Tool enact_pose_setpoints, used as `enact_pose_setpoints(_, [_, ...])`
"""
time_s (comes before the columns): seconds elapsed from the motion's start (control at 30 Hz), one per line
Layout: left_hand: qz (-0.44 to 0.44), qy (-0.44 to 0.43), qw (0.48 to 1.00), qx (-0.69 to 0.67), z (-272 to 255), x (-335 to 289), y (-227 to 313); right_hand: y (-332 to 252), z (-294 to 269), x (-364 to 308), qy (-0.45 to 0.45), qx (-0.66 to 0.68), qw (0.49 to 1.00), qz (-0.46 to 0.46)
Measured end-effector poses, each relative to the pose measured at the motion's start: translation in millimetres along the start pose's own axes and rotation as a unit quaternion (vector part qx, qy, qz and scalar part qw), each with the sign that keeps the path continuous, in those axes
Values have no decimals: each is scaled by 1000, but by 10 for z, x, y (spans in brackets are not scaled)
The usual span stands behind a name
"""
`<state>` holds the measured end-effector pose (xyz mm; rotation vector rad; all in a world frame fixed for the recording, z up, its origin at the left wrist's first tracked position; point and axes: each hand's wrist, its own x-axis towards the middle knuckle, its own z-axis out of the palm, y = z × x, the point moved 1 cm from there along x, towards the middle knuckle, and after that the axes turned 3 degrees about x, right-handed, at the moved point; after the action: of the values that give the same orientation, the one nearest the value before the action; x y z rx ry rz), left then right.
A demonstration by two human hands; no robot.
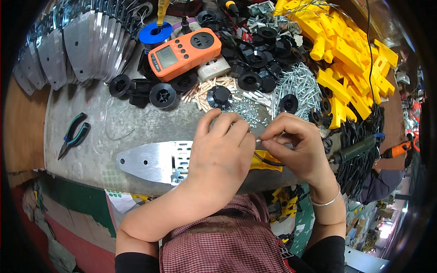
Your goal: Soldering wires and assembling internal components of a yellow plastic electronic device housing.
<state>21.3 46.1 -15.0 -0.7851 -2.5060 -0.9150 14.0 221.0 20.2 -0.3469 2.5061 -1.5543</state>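
Worktop [98, 111]: metal plate [150, 163] near front edge, left grip [221, 150] over its right end, right grip [296, 143] further right. Pliers [73, 134] left of plate; row of metal blanks [88, 43] behind pliers. Power meter [185, 53] back centre, wire spool [146, 37] at its left rear. Knobs [256, 59] right of meter, screw pile [300, 88] right of those, plastic handles [350, 59] beyond. Electric screwdriver [357, 149] right side, beside cables [346, 175].
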Motion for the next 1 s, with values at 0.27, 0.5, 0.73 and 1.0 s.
enact_pose_setpoints(0.27, [13,-44,999,9,-84,-2,-12,-98,-119,-71,-14,21,990,139])
enact_pose_setpoints(0.5, [32,-36,999,-5,-168,48,63,-188,-49,-84,-21,-158,982,-105])
enact_pose_setpoints(0.73, [-43,-26,998,-28,-443,-24,-10,-104,-163,-349,49,-120,991,-39])
enact_pose_setpoints(1.0, [-53,-43,994,-84,-338,-303,-380,303,-355,-649,87,-320,932,-146])
